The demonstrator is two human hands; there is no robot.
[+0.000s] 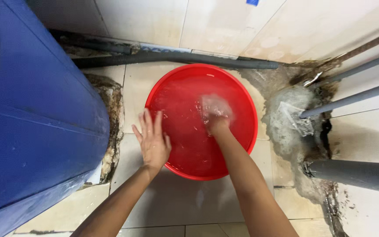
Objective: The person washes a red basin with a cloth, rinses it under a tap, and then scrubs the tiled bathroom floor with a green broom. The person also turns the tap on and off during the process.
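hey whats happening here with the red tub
A person leans over a red basin of water on a tiled floor. The right hand is under the water, blurred, at something pale that is too blurred to name. The left hand rests open on the basin's near left rim. A big blue barrel stands to the left, a dark hose runs along the wall behind, and grey pipes come in from the right.
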